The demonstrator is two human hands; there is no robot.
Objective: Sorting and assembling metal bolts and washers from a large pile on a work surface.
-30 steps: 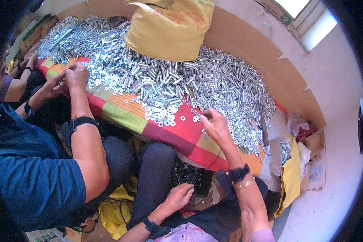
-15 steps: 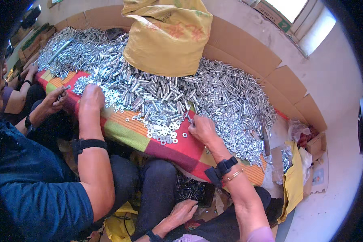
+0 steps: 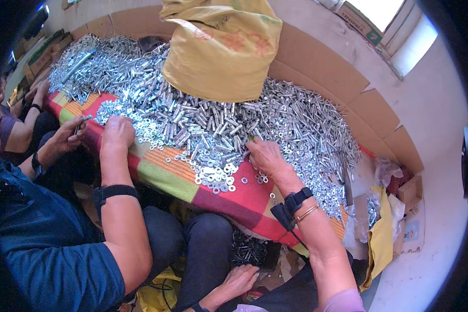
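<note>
My right hand reaches over the front of a heap of metal sleeves, its fingers pinched together at the heap's edge. Whatever they grip is mostly hidden by the hand. Flat washers lie loose on the checkered cloth to its left, and small nuts spread out to its right. Low in the view, my left hand rests over my lap with its fingers stretched out and nothing visible in it. Just beyond it, a dark container holds black bolt-like pieces.
A yellow woven sack stands on the heap. Cardboard walls the back edge. On my left sits a co-worker, one hand at the washers and the other holding small metal parts. Another yellow sack hangs at the right.
The whole view has shifted slightly. My right hand has pushed a little farther into the heap's edge, and a metal piece that showed at its fingertips is now mostly hidden. My left hand stays put.
</note>
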